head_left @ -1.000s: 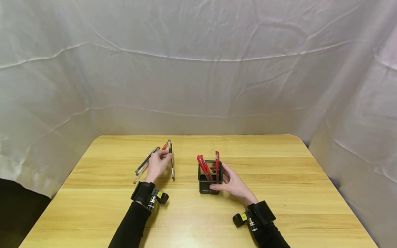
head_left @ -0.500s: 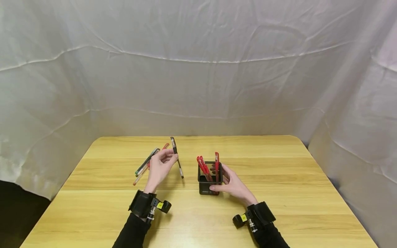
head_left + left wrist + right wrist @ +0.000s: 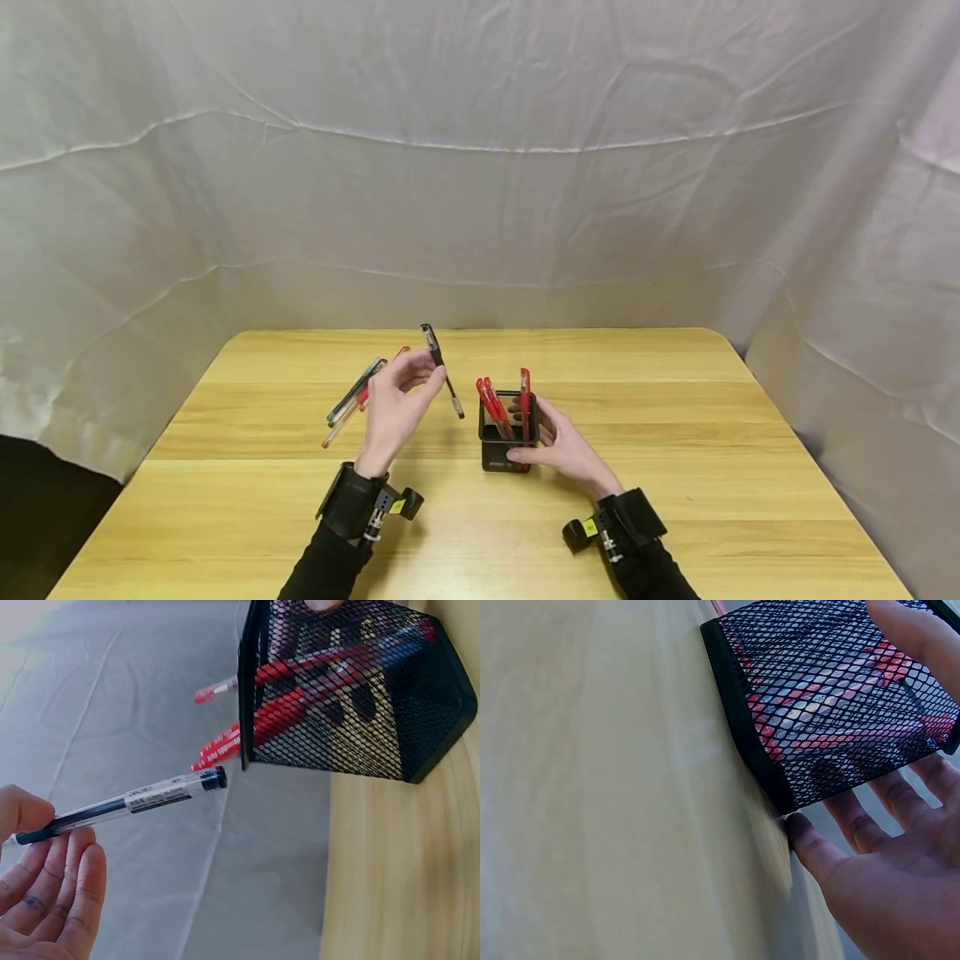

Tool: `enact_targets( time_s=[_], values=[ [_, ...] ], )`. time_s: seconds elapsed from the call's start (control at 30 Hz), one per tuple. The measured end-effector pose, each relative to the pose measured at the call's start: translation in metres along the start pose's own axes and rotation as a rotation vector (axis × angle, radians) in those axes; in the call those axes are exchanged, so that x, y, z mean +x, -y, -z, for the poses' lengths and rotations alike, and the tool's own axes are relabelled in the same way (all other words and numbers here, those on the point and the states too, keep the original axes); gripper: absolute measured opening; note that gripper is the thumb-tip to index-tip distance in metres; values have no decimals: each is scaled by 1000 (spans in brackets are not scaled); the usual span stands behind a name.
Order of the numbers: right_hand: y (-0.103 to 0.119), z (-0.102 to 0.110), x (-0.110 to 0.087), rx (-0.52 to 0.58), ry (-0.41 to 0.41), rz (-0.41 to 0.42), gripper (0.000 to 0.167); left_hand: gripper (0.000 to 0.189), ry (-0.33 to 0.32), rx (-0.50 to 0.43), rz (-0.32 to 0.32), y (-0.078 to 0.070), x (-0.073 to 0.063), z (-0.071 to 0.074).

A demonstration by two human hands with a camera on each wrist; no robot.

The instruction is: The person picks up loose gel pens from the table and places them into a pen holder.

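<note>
My left hand (image 3: 397,408) pinches a black gel pen (image 3: 157,799) between thumb and fingertips, raised above the table. The pen's clear barrel slants down to the right, its capped end up. My right hand (image 3: 566,446) holds a black mesh pen holder (image 3: 504,454) from its right side, thumb across the front and fingers behind. Several red pens (image 3: 495,407) stand in that holder, leaning against its rim. In the left wrist view the black pen's lower end appears close to the mouth of the holder. Through the mesh in the right wrist view the red pens' barrels show.
Several loose pens (image 3: 347,402) with green, black and red parts lie in a bunch on the wooden table (image 3: 675,417), left of my left hand. A pale cloth (image 3: 480,208) hangs behind the table and at both sides.
My left hand has lifted the black pen off the table beside the loose pens and carried it right, toward the holder, tilting it. My right hand and the holder have stayed in place.
</note>
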State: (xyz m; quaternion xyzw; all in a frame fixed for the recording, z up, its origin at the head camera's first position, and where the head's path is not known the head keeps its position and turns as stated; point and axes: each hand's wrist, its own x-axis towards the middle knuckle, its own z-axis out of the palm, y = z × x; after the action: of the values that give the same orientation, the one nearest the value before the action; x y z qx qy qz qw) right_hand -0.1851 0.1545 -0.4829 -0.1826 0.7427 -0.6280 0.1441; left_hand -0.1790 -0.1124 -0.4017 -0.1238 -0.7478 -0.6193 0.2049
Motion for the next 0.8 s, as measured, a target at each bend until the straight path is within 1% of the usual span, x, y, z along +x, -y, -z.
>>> enact_targets(
  time_s=[0.1,0.2,0.33,0.57,0.8],
  values=[
    [0,1,0,-5,-2,-8,88,21,7,-14,-51,-4,1,-6],
    [0,1,-1,-7,-3,-11,89,22,30,-20,-79,-7,2,-13],
    [0,1,-1,1,3,2,88,23,80,-3,-89,-10,3,-22],
    [0,0,0,12,2,11,87,22,155,92,-127,-12,3,-33],
    [0,0,1,20,-5,-6,88,20,205,100,-122,-11,2,-43]
  ],
)
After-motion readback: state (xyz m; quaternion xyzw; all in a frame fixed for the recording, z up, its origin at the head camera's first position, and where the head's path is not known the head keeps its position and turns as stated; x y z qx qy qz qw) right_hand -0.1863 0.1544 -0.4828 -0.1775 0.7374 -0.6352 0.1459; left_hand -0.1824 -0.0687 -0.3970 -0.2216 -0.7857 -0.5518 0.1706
